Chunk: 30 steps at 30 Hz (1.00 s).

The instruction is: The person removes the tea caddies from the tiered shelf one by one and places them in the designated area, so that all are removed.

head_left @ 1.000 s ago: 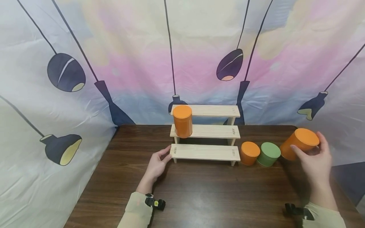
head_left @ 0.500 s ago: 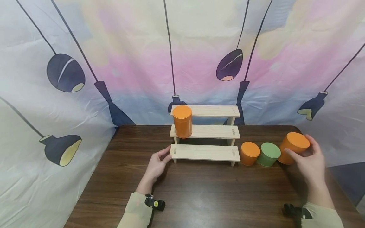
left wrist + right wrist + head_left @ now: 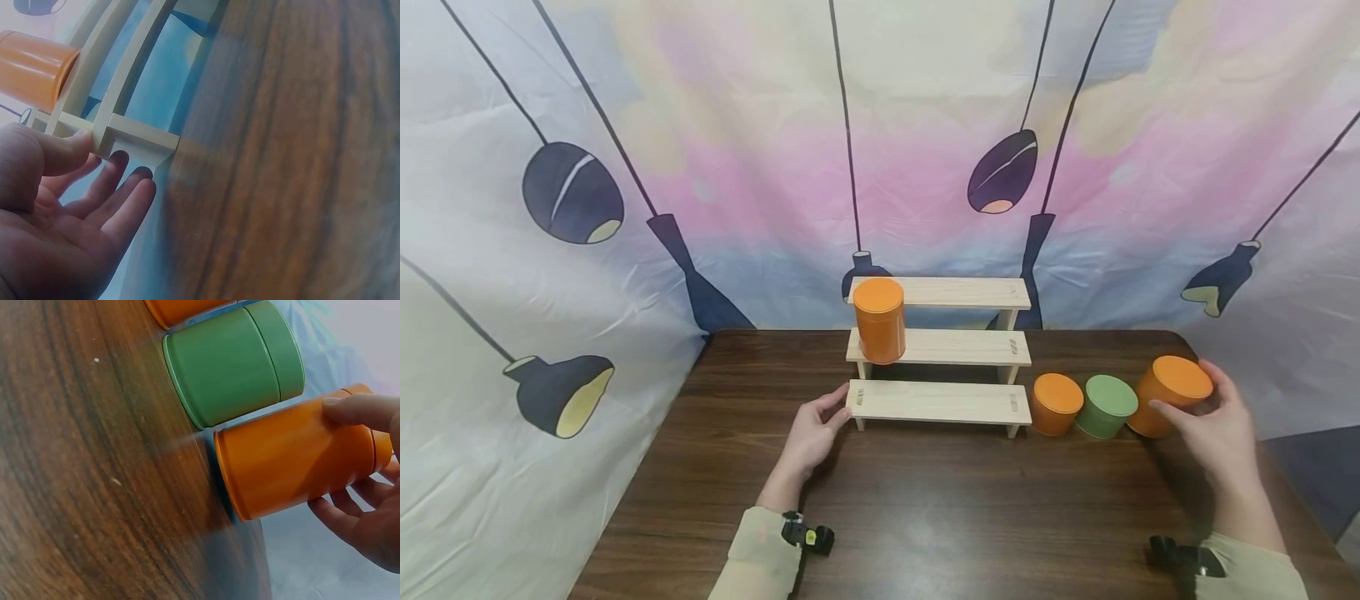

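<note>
My right hand (image 3: 1217, 425) grips a tall orange canister (image 3: 294, 465) near its lid, thumb on one side and fingers on the other. The canister leans slightly; its base is at the tabletop, beside a green canister (image 3: 1107, 407). Left of the green one stands a shorter orange canister (image 3: 1057, 404), close to the rack's right end. My left hand (image 3: 810, 433) holds the left end of the lowest step of a three-tier wooden rack (image 3: 940, 402) between thumb and index finger; its other fingers are spread loosely. Another tall orange canister (image 3: 881, 321) stands upright on the middle step's left end.
The dark wooden table (image 3: 940, 517) runs to a printed cloth (image 3: 925, 167) behind the rack. Its right edge lies close to my right hand. Black wrist cameras sit on both forearms.
My right hand has brought the tall orange canister left and down, closer to the green one and the table, and tilted it less. The left hand and the rack have stayed in place.
</note>
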Tool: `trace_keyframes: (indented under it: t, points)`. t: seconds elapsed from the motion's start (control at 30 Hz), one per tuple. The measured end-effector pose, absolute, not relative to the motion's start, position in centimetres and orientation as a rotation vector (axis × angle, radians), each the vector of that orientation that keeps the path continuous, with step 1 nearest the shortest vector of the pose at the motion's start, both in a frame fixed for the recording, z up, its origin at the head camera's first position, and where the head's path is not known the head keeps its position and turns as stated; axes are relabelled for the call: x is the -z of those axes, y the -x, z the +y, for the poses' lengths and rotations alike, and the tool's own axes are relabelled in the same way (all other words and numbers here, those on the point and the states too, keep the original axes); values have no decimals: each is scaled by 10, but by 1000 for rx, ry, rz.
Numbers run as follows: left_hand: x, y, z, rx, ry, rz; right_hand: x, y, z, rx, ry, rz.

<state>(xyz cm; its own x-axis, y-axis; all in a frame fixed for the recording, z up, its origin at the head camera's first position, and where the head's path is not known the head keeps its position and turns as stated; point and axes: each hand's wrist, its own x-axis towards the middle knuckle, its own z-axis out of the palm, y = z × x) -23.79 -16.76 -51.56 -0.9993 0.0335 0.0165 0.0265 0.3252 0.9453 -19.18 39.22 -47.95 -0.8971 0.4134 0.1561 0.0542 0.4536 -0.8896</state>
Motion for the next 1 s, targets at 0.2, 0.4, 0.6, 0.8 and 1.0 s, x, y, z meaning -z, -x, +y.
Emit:
trace_keyframes:
  t: [0.2,0.4,0.6,0.8,1.0]
  points:
    - [516,237,-167,-1817,-34,2546,481,192,392,-1406,356,-2385]
    - [516,237,-167,-1828,-29,2533,482,192,393,-1383,353,-2419]
    - [517,238,-168,-1835,-32,2526,482,191,396,-1390,324,-2415]
    - [515,238,-168,-1842,-25,2531,480,191,395,-1371,306,-2444]
    - [515,238,-168,-1835,-26,2539,480,191,396,-1371,287,-2464]
